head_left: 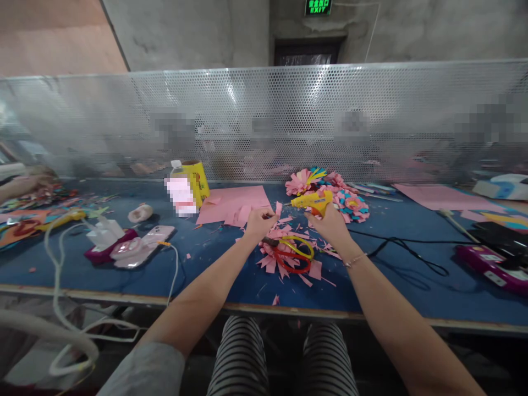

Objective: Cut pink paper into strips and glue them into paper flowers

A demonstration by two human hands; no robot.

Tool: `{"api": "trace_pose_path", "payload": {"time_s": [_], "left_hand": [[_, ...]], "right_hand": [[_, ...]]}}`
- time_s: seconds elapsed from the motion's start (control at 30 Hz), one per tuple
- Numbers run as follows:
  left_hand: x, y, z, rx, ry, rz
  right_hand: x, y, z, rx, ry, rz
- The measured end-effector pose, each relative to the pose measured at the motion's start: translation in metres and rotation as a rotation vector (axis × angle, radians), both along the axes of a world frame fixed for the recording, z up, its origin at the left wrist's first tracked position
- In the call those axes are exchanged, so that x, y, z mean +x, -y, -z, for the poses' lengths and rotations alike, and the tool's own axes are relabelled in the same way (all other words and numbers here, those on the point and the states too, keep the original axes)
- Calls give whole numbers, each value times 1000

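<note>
My right hand (325, 220) is closed around a yellow hot glue gun (311, 200), whose nozzle points left. Pinched in my left hand (259, 221) is a small pink paper strip (279, 209), close to the nozzle; a gap between them is hard to judge. Below my hands lie scissors (295, 256) with red and yellow handles, on a heap of cut pink paper scraps (272, 263). Behind the glue gun sit several paper flowers (350, 202) in pink, blue and yellow. Pink paper sheets (251, 197) lie beyond my left hand.
A bottle (176, 165) and a yellow roll (201, 181) stand back left. Nearer left are a phone (150, 242) and a purple power strip (91, 254) with white cables. A black cord (406, 253) crosses the right side. Another person's hand (35, 181) is far left. A perforated metal screen (231, 110) borders the table.
</note>
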State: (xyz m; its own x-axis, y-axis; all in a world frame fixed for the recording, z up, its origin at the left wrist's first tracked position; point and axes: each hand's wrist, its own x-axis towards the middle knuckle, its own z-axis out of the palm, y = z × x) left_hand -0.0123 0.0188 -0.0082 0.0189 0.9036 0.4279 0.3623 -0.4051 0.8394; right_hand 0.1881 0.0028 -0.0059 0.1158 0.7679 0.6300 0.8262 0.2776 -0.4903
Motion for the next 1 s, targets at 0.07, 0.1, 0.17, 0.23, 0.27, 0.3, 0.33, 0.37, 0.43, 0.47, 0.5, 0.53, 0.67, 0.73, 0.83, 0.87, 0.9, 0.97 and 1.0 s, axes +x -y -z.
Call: {"api": "trace_pose_path", "payload": {"time_s": [0.07,0.1,0.17,0.23,0.27,0.3,0.33,0.37,0.43,0.47,0.5,0.53,0.67,0.73,0.83,0.87,0.9,0.97,1.0], "left_hand": [[0,-1,2,7,-8,0],[0,-2,2,9,-9,5],[0,-2,3,15,-11,25],[0,-2,3,23,-17,51],[0,-2,3,27,-20,62],[0,-1,2,31,-23,70],[1,-1,2,34,-27,76],[1,-1,2,38,-29,79],[1,-1,2,45,-36,79],[1,-1,2,46,-40,80],[1,-1,2,46,-41,81],[1,-1,2,44,-42,85],[0,-1,3,37,-42,88],[0,-1,3,39,-34,86],[0,-2,3,44,-5,105],[0,-3,3,43,8,112],[0,-2,3,41,22,117],[0,-2,1,23,59,121],[0,-1,0,9,83,118]], "right_hand": [[-3,1,-1,-5,-18,49],[-3,1,0,-6,-20,65],[-3,0,0,9,-2,62],[-1,-1,1,22,29,53],[-1,-2,1,23,48,51],[0,-3,1,18,67,50],[0,-3,1,10,83,48],[-1,-4,1,0,95,43],[-1,-4,1,-13,109,35],[-1,-4,1,-11,113,34],[-1,-4,1,-4,116,33],[-1,-4,1,6,120,32],[0,-5,2,5,127,11],[1,-5,2,-22,124,6],[1,-4,1,-59,119,6],[1,-4,1,-70,119,8],[1,-4,0,-79,121,16],[0,-3,-1,-97,130,40],[0,-3,-1,-106,135,59]]}}
